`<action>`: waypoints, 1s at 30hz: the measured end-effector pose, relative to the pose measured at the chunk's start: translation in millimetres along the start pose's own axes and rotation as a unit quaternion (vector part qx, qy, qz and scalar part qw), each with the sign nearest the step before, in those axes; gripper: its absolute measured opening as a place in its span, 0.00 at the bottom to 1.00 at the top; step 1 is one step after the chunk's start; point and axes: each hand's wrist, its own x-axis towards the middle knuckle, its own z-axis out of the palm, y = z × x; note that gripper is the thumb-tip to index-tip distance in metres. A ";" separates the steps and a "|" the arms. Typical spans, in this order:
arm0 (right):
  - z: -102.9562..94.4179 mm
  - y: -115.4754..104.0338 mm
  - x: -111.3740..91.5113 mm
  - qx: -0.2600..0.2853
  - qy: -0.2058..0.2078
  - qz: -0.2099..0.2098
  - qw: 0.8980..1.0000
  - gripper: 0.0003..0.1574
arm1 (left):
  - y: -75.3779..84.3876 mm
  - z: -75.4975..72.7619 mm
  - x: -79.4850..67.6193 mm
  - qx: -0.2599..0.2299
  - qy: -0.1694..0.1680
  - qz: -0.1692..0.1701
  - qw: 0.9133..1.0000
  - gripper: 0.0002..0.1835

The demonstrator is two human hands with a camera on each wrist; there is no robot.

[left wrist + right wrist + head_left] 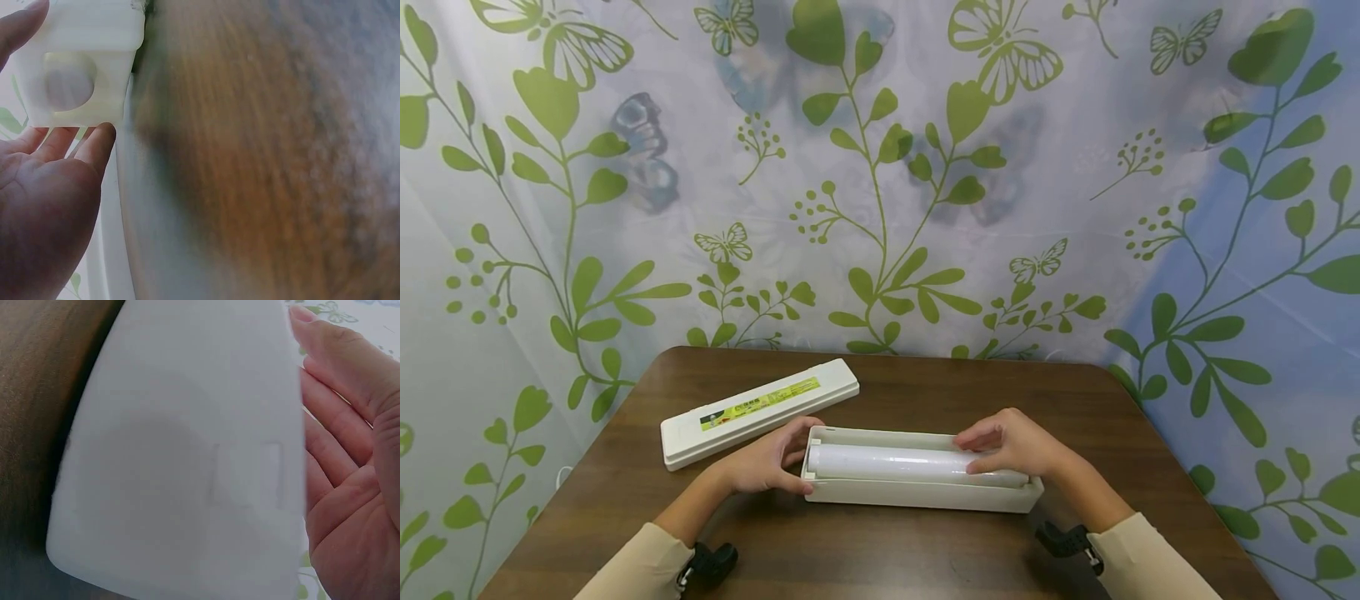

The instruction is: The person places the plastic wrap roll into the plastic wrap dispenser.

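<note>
A long white box (917, 495) without its lid lies on the brown table, with a white roll of cling film (887, 462) along its inside. My left hand (769, 458) grips the box's left end, thumb on the front corner and fingers at the back corner. In the left wrist view that box end (112, 103) shows a round recess between thumb and fingers. Over the right part of the box, my right hand (1018, 446) holds the roll, thumb on its front and fingertips behind it. The right wrist view shows the box's right end (156, 487) close up, beside the palm.
A white lid (827, 387) with a yellow-green label (760, 403) lies slantwise behind the left hand. The table (880, 558) ends at a hanging curtain (737, 308) printed with green leaves and butterflies. Black straps with cameras sit on both wrists.
</note>
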 end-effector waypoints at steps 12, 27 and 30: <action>-7.9 -8.8 -8.8 0.012 0.040 0.000 0.999 0.28 | -1.0 0.3 -0.5 0.001 0.002 0.002 1.000 0.48; -13.2 -7.3 -27.4 -0.005 0.122 -0.028 0.992 0.22 | -3.2 2.0 -1.0 -0.001 0.002 0.004 1.000 0.48; -15.1 -5.7 -31.4 0.005 0.141 -0.035 0.989 0.22 | -2.0 1.8 -0.9 0.000 0.003 0.004 1.000 0.48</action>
